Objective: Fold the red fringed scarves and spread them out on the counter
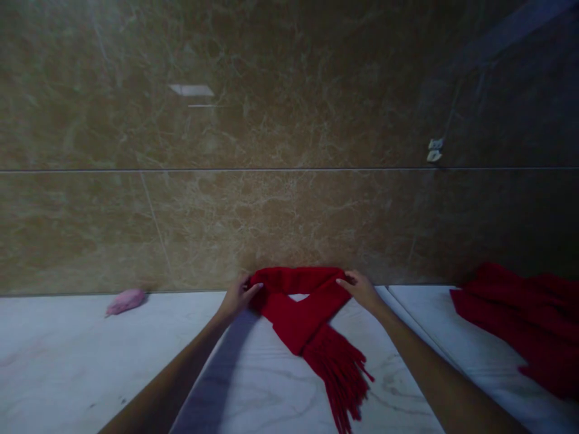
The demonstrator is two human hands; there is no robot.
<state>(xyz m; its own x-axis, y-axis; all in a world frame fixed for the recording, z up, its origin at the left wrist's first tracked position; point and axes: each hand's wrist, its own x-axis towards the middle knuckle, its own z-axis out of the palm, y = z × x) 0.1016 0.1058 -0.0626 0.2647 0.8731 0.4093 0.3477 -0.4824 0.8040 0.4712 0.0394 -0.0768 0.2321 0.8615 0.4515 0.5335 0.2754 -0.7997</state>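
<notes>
Head view: a small pink soft lump [125,301] sits well left of the red knitted fringed scarf [307,319], which lies on the white marble table [67,361] against the wall. On the scarf's left fold the left hand [236,298] has its grip closed, and the right hand [362,290] pinches the right fold. A crumpled red cloth [525,319] lies well right of the scarf.

Both bare arms are stretched forward, with the hands set level and apart.

The left arm is extended from the lower left edge, forearm bare and wrist straight. The left hand [236,297] is turned palm down, its fingers curled rightward and pinched on one bend of the red scarf [298,316]. The right arm is reached in from the lower right, also bare. The right hand [362,290] is held knuckles up, its fingers pointed leftward and closed on the opposite bend.
</notes>
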